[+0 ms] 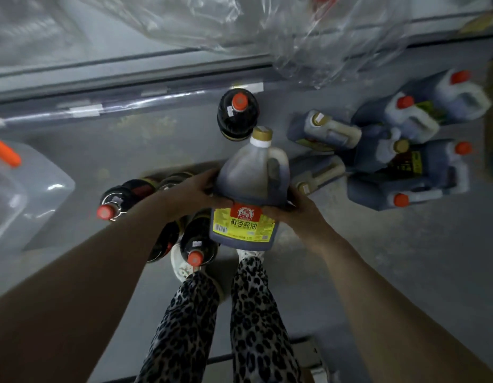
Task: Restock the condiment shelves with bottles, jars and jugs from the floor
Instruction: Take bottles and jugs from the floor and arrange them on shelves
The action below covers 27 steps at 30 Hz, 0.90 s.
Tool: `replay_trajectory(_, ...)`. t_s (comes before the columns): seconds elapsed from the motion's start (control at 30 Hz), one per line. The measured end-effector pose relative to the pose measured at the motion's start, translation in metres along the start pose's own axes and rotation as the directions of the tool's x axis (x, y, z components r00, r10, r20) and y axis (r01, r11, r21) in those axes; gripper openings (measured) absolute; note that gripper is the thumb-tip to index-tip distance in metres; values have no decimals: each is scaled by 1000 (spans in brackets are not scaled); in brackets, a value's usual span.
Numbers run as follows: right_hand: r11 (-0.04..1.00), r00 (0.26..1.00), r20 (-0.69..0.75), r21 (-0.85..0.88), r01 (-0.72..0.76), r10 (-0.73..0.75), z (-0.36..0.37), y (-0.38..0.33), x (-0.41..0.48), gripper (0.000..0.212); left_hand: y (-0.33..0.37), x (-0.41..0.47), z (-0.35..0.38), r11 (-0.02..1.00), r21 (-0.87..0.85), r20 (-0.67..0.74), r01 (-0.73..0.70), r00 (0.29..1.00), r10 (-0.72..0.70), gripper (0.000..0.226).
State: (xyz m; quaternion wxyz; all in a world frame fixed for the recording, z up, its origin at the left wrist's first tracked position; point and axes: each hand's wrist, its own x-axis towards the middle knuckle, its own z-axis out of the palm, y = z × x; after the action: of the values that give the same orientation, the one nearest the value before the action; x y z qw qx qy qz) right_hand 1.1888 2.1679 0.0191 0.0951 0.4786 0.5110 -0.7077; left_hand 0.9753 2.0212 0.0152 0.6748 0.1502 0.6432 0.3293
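soy jug (pixel 250 189) (gold cap) between left hand (pixel 195 193), right hand (pixel 295 211)

Both hands, left hand (pixel 197 192) and right hand (pixel 291 210), clasped on either side of a gold-capped soy sauce jug (pixel 249 189) with yellow label, raised above the grey floor (pixel 391 258), red-capped dark bottles (pixel 195 241) left of the jug, handled jugs (pixel 405 161) clustered right of it.

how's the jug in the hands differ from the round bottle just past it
The jug has a gold cap, a side handle and a yellow label; the bottle has an orange cap and no visible handle. The jug is held by both hands; the bottle stands on the floor. Both hold dark liquid.
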Motion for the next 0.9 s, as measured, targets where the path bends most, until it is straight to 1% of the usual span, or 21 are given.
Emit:
replay_trajectory(0.07,1000,1000,-23,1,18,-18,5,-16,-22,49,14,-28,5,990,-140,-15,-4,1000,2,77)
replay_trajectory(0.13,999,999,-44,39,28,-26,11,-33,-45,49,28,-56,9,978,-208,-43,-25,999,17,71)
replay_trajectory(0.27,994,997,-50,81,69,-65,27,-73,-90,51,56,-112,14,963,-257,-99,-81,993,57,60)
replay_trajectory(0.37,993,995,-61,78,87,-82,40,-105,-125,42,77,-157,20,947,-294,-150,-131,985,89,52)
replay_trajectory(0.43,992,995,-54,82,94,-90,51,-130,-150,40,92,-191,22,939,-302,-188,-166,976,113,43)
replay_trajectory(0.47,992,994,-50,81,99,-95,56,-140,-162,44,97,-206,23,935,-307,-201,-175,973,116,40)
replay_trajectory(0.53,991,992,-54,65,115,-112,66,-162,-186,55,111,-237,24,932,-306,-235,-195,964,124,42)
replay_trajectory(0.57,991,991,-61,54,119,-115,70,-171,-196,57,116,-250,24,932,-300,-258,-206,958,129,45)
replay_trajectory(0.63,990,989,-62,35,133,-131,80,-191,-219,49,128,-280,25,928,-291,-309,-234,941,140,45)
replay_trajectory(0.7,987,985,-72,27,158,-156,93,-210,-245,45,139,-313,26,927,-269,-361,-260,920,153,39)
replay_trajectory(0.8,979,976,-67,-2,205,-205,107,-235,-275,52,155,-348,24,925,-222,-398,-309,895,203,24)
replay_trajectory(0.87,970,969,-49,-23,240,-241,118,-254,-299,59,169,-377,21,915,-201,-403,-351,881,249,21)
replay_trajectory(0.9,965,965,-32,-42,259,-261,123,-262,-310,59,176,-389,19,910,-190,-402,-368,875,269,23)
